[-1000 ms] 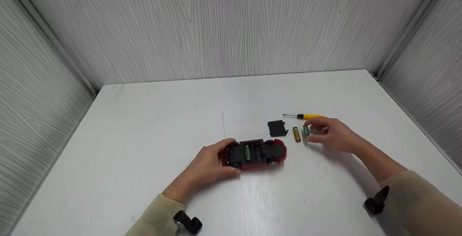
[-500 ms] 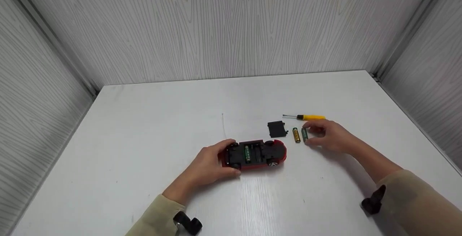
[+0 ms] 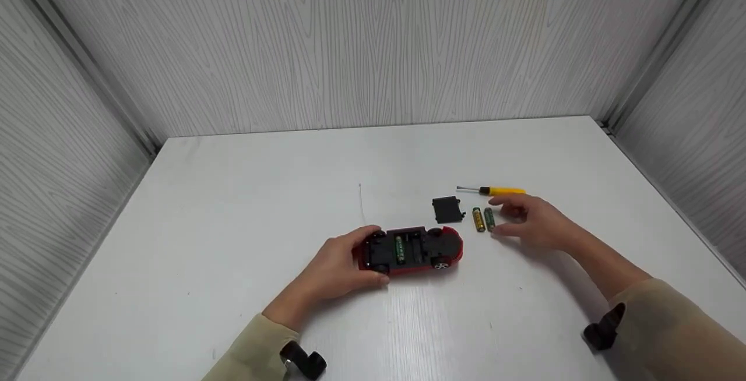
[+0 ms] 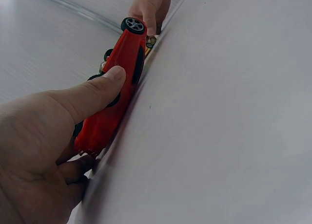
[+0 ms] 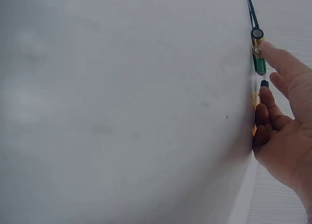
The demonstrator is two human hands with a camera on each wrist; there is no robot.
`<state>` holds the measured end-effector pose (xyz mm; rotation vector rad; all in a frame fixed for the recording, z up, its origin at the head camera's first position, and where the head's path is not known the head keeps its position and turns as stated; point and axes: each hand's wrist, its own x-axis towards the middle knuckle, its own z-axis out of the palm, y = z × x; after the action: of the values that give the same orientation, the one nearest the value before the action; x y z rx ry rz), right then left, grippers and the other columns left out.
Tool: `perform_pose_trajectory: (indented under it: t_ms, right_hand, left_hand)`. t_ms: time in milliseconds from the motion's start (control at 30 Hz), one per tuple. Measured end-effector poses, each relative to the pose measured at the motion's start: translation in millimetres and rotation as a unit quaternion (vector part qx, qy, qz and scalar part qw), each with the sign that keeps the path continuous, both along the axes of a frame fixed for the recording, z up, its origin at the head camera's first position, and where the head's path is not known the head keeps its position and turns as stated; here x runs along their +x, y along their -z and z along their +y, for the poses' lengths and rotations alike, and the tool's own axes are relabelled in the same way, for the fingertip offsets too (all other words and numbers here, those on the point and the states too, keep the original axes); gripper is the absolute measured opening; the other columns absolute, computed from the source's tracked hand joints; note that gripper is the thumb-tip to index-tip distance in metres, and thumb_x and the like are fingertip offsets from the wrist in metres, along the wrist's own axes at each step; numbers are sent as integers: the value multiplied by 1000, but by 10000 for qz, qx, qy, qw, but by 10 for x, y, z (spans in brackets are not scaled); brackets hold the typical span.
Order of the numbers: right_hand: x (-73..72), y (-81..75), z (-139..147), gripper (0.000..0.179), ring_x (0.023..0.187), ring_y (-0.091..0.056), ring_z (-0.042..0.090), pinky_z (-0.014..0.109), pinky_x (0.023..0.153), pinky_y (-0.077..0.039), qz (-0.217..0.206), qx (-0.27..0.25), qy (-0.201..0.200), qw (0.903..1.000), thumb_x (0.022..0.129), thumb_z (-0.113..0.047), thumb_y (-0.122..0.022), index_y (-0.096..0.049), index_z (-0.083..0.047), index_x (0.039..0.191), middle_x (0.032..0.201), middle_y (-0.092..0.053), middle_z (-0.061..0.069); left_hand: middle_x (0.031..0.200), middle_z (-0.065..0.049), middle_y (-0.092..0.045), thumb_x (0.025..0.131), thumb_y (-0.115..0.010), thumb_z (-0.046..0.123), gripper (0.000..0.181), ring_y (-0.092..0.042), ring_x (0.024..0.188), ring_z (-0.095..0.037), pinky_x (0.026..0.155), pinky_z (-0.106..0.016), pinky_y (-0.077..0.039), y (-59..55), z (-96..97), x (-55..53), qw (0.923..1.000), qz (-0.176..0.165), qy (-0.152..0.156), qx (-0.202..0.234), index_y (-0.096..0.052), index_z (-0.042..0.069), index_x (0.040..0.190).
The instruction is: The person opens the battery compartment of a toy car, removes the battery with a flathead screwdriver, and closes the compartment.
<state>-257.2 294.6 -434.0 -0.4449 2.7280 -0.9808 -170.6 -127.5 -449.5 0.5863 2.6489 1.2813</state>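
Note:
In the head view my left hand (image 3: 335, 267) grips the rear end of a red toy car (image 3: 454, 244), which lies upside down on the table. One green battery (image 3: 400, 249) sits in its uncovered battery compartment. In the left wrist view the thumb presses along the red side of the car, with fingers under its end. My right hand (image 3: 539, 221) is just right of a second green battery (image 3: 489, 219), thumb tip right at its near end and fingers spread apart from it. A gold-and-green battery (image 3: 478, 219) lies alongside on the left.
A black battery cover (image 3: 447, 210) lies beyond the car's front end. Behind the right hand's fingers is a screwdriver (image 3: 501, 191) with a yellow handle. A thin wire antenna (image 3: 361, 200) extends from the car toward the back wall (image 3: 361, 49).
My right hand has moved slightly left, setting the green battery beside the gold-and-green one, and its fingers have let go. The left hand and car have stayed in place.

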Motion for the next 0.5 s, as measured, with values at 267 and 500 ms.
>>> perform_pose_trajectory:
  t_ms: [267,500]
  right_hand:
    - [41,-67,-50,59,115,-58,31,48,100,-48,94,-201,156,9996,93,-35,-84,-63,-14,145,126,-65,12]
    - [60,-116,-133,55,116,-60,29,44,99,-48,363,-557,57,9978,94,-29,-83,-65,-10,142,126,-67,13]
  left_hand:
    - [145,1,-63,79,-95,40,93,-57,129,-17,114,-45,-42,15,3,-4,10000,16,-4,-10,-51,18,158]
    - [145,0,-63,79,-95,40,93,-57,131,-18,115,-46,-41,0,4,3,10000,-11,-15,-13,-51,18,158]
